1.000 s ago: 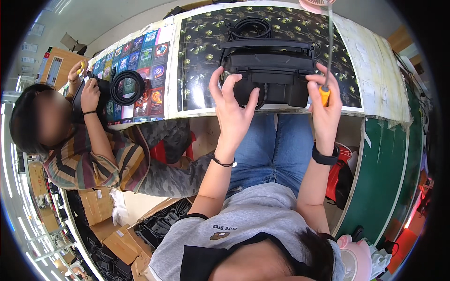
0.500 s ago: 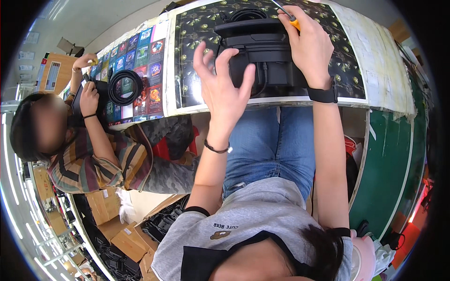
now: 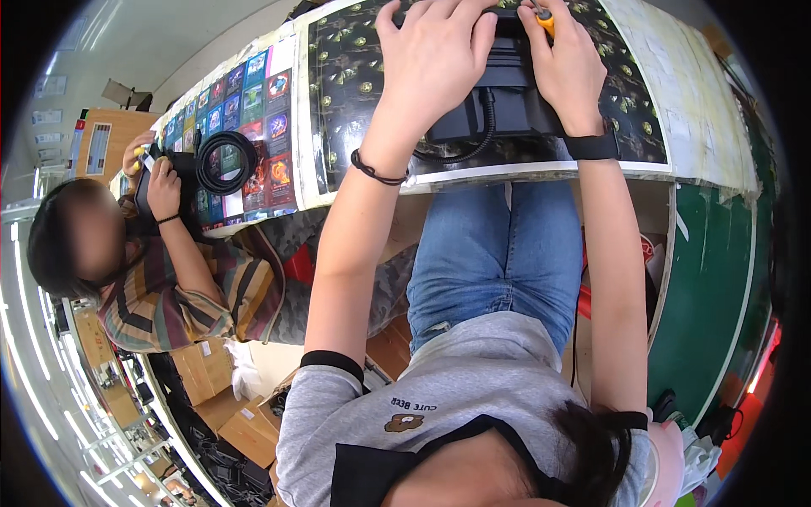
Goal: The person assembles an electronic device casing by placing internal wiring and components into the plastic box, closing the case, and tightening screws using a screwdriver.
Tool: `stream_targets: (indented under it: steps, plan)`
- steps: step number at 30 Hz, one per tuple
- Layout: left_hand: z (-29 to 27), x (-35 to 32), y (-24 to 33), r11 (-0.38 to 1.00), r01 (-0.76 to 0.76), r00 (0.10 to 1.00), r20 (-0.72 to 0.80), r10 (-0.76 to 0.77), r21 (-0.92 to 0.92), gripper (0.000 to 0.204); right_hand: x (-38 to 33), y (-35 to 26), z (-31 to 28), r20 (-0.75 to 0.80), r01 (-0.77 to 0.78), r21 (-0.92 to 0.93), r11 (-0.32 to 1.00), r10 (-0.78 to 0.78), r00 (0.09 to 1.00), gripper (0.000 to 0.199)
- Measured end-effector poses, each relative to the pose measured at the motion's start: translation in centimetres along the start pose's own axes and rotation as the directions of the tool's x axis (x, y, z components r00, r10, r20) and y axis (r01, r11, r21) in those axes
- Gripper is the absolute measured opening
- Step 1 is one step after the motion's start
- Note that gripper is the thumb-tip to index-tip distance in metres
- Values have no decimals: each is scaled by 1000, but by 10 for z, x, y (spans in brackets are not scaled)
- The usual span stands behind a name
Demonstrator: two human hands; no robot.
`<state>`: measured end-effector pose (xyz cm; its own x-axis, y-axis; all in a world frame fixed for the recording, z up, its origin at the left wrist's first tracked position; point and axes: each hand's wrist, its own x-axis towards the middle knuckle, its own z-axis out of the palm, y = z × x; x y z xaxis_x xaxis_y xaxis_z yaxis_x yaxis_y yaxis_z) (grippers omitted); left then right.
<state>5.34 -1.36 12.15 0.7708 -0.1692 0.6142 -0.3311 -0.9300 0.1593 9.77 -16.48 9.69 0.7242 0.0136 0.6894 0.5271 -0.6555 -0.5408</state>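
"since the black ribbed plastic case (image 3: 509, 78) is half hidden, how is it being held?"

"the left hand (image 3: 435, 63) arches over its far left part, fingers partly spread, thumb bent; whether it grips or merely rests cannot be told. the right hand (image 3: 570, 63), at the case's right side, is closed on a slim orange-handled tool (image 3: 547, 25)."

"why pinch the tool up by the fingers?"

"probably so that both hands can reach the case without it being laid down; its tip is out of sight."

"and where does the case sit?"

"on the dark gold-patterned sheet (image 3: 625, 118) of the pale-edged worktop (image 3: 697, 118), straight ahead of the person, likely for easy two-handed reach. its corrugated black cable (image 3: 490, 118) loops over the near side, perhaps just where it exits."

"anything leftward?"

"a coiled black cable (image 3: 248, 165), well apart, near a co-worker's hand (image 3: 162, 188)."
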Motion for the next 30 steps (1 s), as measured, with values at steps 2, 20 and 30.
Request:
stream_targets:
  steps: [2,20,30]
  plan:
    - [1,-12,-3,998,1,1000,23,-2,66,32,-4,-4,2,-9,-2,-8,1000,2,1000,17]
    - [2,-40,-13,999,49,998,-32,-48,9,38,-137,-1,-79,253,-455,415,788,381,889,32]
    - [6,-40,-24,989,140,988,-62,-143,-51,21,-202,-8,-80,398,-536,378,755,390,830,39]
